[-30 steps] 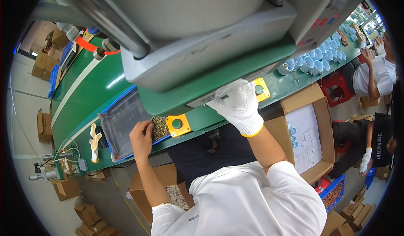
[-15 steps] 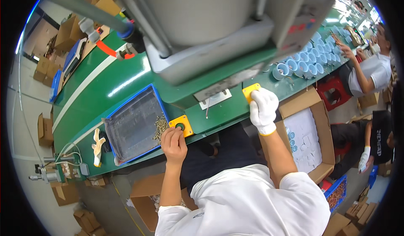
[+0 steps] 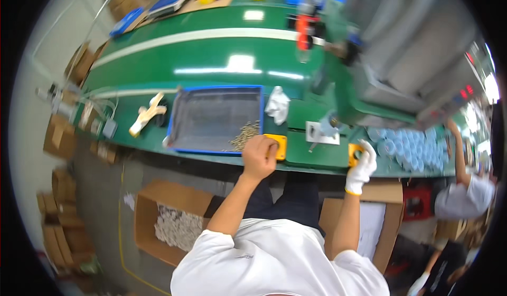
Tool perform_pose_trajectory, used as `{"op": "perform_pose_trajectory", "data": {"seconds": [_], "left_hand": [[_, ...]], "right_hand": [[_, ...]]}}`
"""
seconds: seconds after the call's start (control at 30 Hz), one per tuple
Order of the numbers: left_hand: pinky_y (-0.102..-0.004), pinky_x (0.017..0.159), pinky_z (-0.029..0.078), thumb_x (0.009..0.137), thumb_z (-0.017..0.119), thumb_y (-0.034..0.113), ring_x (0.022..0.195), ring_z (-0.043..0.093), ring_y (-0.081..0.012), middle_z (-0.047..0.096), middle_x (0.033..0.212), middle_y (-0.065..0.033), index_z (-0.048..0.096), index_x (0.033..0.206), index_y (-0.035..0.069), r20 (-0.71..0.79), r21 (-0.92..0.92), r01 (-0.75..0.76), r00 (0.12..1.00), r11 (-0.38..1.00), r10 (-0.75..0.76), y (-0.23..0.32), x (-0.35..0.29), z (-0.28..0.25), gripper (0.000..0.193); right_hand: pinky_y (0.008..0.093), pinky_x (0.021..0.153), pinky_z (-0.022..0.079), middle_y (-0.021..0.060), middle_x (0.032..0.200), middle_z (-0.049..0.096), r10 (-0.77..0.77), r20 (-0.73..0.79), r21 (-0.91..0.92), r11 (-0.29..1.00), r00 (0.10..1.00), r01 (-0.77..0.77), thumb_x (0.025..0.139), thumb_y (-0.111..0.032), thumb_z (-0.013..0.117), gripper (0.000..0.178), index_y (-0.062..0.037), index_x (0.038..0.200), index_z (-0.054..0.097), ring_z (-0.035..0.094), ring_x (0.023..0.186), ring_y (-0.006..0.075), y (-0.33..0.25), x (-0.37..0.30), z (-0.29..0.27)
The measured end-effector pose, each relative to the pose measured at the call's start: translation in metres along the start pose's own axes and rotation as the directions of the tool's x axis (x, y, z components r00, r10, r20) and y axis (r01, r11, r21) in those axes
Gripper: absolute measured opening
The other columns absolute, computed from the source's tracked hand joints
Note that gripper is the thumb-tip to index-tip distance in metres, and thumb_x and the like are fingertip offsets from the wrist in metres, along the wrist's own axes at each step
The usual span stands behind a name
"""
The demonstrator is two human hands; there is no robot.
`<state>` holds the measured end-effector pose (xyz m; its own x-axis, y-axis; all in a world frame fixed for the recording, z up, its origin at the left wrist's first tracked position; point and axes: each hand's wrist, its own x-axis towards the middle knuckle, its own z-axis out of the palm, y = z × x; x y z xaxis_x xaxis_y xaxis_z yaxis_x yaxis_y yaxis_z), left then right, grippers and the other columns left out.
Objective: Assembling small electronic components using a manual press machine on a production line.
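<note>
Fingers of bare left hand [image 3: 259, 157] curled closed over orange button box [image 3: 278, 145]; gloved right hand [image 3: 362, 165] fingers pressed, loosely closed, against second orange button box [image 3: 354, 153].

Tabletop: long green tabletop [image 3: 211, 63] with a pale stripe along it, glare patches from overhead light.
Floor: grey floor [image 3: 100, 201], yellow line across it.
Storage: open cardboard boxes [image 3: 158, 211] under the bench, more stacked at left.
Machine: grey housing [image 3: 401, 58] at right.

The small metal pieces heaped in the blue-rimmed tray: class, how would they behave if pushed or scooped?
The small metal pieces lie in a loose heap, so they would probably scatter and slide. The blue-rimmed tray has a raised edge, likely containing them. Each looks tiny, probably light and fiddly to pinch.
</note>
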<state>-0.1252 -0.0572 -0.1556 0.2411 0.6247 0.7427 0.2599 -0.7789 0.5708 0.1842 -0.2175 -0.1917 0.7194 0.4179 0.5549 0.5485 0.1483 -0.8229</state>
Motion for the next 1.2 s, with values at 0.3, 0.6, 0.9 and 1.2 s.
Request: {"op": "perform_pose_trajectory", "data": {"seconds": [0.3, 0.6, 0.9, 1.2], "left_hand": [[-0.0479, 0.077, 0.056, 0.089, 0.082, 0.007, 0.087, 0.071, -0.0375, 0.072, 0.093, -0.0129, 0.075, 0.096, 0.006, 0.026, 0.034, -0.040, 0.999, 0.999, 0.039, 0.002, -0.009, -0.013, 0.010], [-0.0470, 0.084, 0.045, 0.107, 0.068, 0.012, 0.089, 0.058, -0.0380, 0.061, 0.093, -0.0168, 0.061, 0.089, 0.002, 0.294, -0.085, 0.115, 0.952, 0.990, -0.086, 0.016, 0.033, -0.017, 0.021], [-0.0375, 0.096, 0.056, 0.088, 0.082, -0.001, 0.110, 0.073, -0.0283, 0.077, 0.121, -0.0164, 0.076, 0.121, -0.002, 0.539, -0.332, 0.376, 0.828, 0.865, -0.153, 0.033, 0.119, 0.032, 0.033], [-0.0346, 0.090, 0.061, 0.095, 0.090, 0.016, 0.102, 0.076, -0.0197, 0.083, 0.117, -0.0090, 0.081, 0.123, 0.005, 0.591, -0.170, -0.151, 0.776, 0.974, 0.223, 0.000, 0.150, 0.072, 0.032]], "right_hand": [[0.0405, 0.108, 0.055, 0.0173, 0.129, 0.076, 0.039, 0.004, -0.022, 0.999, 0.999, -0.039, 0.112, -0.011, 0.053, 0.031, 0.0044, 0.133, 0.070, 0.071, 0.119, 0.0265, 0.006, -0.007, -0.004], [0.0449, 0.106, 0.056, 0.0174, 0.123, 0.078, -0.179, 0.017, -0.230, 0.957, 0.984, 0.178, 0.101, -0.006, 0.062, 0.025, -0.0029, 0.119, 0.079, 0.073, 0.117, 0.0365, -0.013, 0.009, 0.001], [0.0417, 0.104, 0.057, 0.0184, 0.121, 0.077, -0.113, -0.001, -0.129, 0.985, 0.994, 0.112, 0.099, -0.001, 0.059, 0.028, 0.0011, 0.120, 0.077, 0.074, 0.114, 0.0321, -0.013, 0.008, -0.005], [0.0390, 0.096, 0.061, 0.0192, 0.123, 0.073, -0.171, 0.004, -0.097, 0.981, 0.985, 0.171, 0.095, 0.006, 0.066, 0.026, 0.0002, 0.119, 0.075, 0.075, 0.108, 0.0309, -0.010, 0.004, -0.004]]}}
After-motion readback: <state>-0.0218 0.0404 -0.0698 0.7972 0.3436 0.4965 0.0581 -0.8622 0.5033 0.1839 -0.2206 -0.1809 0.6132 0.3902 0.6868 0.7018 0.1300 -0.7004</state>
